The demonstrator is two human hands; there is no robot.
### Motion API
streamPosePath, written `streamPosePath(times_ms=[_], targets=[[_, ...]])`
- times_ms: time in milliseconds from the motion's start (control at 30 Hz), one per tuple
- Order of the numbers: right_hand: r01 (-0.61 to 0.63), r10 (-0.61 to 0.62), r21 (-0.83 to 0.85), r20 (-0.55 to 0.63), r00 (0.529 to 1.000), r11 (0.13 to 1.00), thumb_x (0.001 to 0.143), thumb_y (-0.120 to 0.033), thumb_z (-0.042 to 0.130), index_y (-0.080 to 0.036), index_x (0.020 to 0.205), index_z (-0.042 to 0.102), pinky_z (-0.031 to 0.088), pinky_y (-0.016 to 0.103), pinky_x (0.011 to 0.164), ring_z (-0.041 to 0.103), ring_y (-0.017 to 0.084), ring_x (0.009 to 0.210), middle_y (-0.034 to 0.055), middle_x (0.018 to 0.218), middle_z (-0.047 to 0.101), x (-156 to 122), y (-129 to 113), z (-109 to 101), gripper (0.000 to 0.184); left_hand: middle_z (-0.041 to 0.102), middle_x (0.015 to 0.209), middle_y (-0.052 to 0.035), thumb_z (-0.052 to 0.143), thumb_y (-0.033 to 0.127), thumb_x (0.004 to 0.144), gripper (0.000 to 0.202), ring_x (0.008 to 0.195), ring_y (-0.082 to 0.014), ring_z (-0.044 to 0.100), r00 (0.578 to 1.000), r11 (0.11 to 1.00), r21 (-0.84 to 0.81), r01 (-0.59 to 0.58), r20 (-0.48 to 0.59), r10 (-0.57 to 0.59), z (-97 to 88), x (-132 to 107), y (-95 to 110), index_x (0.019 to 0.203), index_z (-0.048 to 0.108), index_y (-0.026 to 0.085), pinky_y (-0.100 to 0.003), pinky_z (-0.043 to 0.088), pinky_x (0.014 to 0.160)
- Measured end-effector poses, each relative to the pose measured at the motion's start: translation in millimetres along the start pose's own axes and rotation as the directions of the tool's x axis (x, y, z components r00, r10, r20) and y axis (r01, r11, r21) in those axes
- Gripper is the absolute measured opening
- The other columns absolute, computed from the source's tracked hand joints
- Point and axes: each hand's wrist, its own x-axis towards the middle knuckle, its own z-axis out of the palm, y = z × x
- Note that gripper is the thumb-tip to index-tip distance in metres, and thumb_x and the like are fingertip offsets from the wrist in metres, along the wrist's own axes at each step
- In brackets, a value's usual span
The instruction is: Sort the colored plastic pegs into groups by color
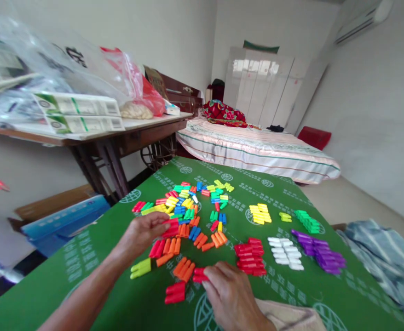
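Small tube-shaped plastic pieces, much like pen caps, lie on a green printed board. My left hand (pixel 143 231) has its fingers closed on a red plastic piece cluster (pixel 171 227) at the edge of a mixed-colour heap (pixel 183 202). Lower down, my right hand (pixel 232 294) grips red plastic pieces (pixel 199 275) close to the board, its fingertips partly hidden. Orange pieces (pixel 184 269) and another red group (pixel 175 293) lie between the hands. A yellow-green group (pixel 141 268) is below my left wrist. Right of my right hand is a stacked red group (pixel 249 257).
Sorted groups of white (pixel 285 253), purple (pixel 318 251), green (pixel 307 221) and yellow pieces (pixel 260 214) sit on the board's right side. A side table (pixel 136 124) with boxes and bags stands left. Behind is a bed (pixel 257 147); blue cloth (pixel 384 262) lies right.
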Motion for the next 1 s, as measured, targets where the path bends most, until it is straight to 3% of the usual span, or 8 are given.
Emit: streamPosePath(times_ms=[167, 300, 533, 633, 700, 800, 1000], targets=[[0.013, -0.017, -0.026, -0.173, 0.985, 1.000, 0.092, -0.026, 0.036, -0.018, 0.113, 0.052, 0.052, 0.029, 0.068, 0.064, 0.020, 0.080, 0.0083, 0.091, 0.065, 0.7, -0.8, 7.9, 0.027, 0.062, 0.071, 0.0007, 0.060, 0.035, 0.071, 0.020, 0.068, -0.0141, 0.057, 0.932, 0.991, 0.070, -0.114, 0.354, 0.082, 36.5, -29.8, -1.5, 0.076, 0.062, 0.016, -0.023, 0.045, 0.060], [0.008, -0.027, -0.090, -0.214, 0.976, 0.996, 0.094, -0.033, 0.033, -0.014, 0.121, 0.050, 0.055, 0.030, 0.070, 0.065, 0.022, 0.089, 0.0133, 0.101, 0.065, -8.8, 2.7, 18.8, 0.037, 0.060, 0.073, 0.0024, 0.053, 0.021, 0.073, 0.014, 0.070, -0.0127, 0.055, 0.889, 0.984, 0.128, -0.126, 0.455, 0.054, 56.7, -58.3, -4.9, 0.082, 0.063, 0.016, -0.021, 0.041, 0.061], [0.137, -0.152, -0.079, -0.214, 0.965, 0.987, 0.090, -0.030, 0.045, -0.016, 0.118, 0.054, 0.056, 0.023, 0.064, 0.068, 0.019, 0.082, 0.0112, 0.096, 0.068, -31.6, 17.4, 41.0, 0.033, 0.055, 0.067, 0.0035, 0.049, 0.011, 0.070, 0.012, 0.063, -0.0106, 0.051, 0.942, 0.984, 0.151, -0.099, 0.333, 0.044, 69.9, -92.7, -16.7, 0.074, 0.059, 0.016, -0.019, 0.039, 0.056], [0.145, -0.149, -0.036, -0.181, 0.972, 0.989, 0.090, -0.031, 0.046, -0.016, 0.116, 0.056, 0.055, 0.023, 0.063, 0.068, 0.018, 0.077, 0.0099, 0.091, 0.068, -36.5, 15.6, 45.3, 0.032, 0.061, 0.075, 0.0018, 0.051, 0.011, 0.073, 0.015, 0.068, -0.0116, 0.057, 0.960, 0.977, 0.176, -0.122, 0.272, 0.071, 67.5, -105.9, -26.7, 0.083, 0.060, 0.018, -0.019, 0.044, 0.060], [0.127, -0.125, 0.001, -0.168, 0.978, 0.992, 0.091, -0.029, 0.043, -0.018, 0.110, 0.059, 0.054, 0.023, 0.061, 0.067, 0.017, 0.071, 0.0077, 0.084, 0.067, -37.7, 11.4, 45.6, 0.027, 0.064, 0.087, -0.0009, 0.052, 0.013, 0.078, 0.018, 0.077, -0.0130, 0.061, 0.965, 0.958, 0.208, -0.197, 0.214, 0.152, 63.2, -113.9, -33.3, 0.092, 0.060, 0.020, -0.020, 0.048, 0.069], [0.074, -0.072, 0.011, -0.151, 0.986, 0.997, 0.093, -0.023, 0.036, -0.019, 0.101, 0.060, 0.053, 0.024, 0.061, 0.065, 0.016, 0.067, 0.0063, 0.078, 0.065, -38.5, 6.3, 44.6, 0.026, 0.064, 0.095, -0.0035, 0.048, 0.016, 0.086, 0.017, 0.087, -0.0134, 0.062, 0.940, 0.906, 0.257, -0.336, 0.150, 0.306, 55.8, -124.4, -42.3, 0.098, 0.059, 0.021, -0.021, 0.050, 0.078], [0.178, -0.188, -0.082, -0.145, 0.971, 0.981, 0.089, -0.022, 0.043, -0.017, 0.107, 0.059, 0.053, 0.023, 0.061, 0.066, 0.017, 0.072, 0.0084, 0.085, 0.067, -42.6, 13.4, 46.9, 0.025, 0.063, 0.105, -0.0064, 0.046, 0.014, 0.089, 0.019, 0.100, -0.0136, 0.061, 0.885, 0.811, 0.371, -0.453, 0.076, 0.459, 48.9, -141.5, -61.2, 0.103, 0.056, 0.021, -0.021, 0.050, 0.087]])
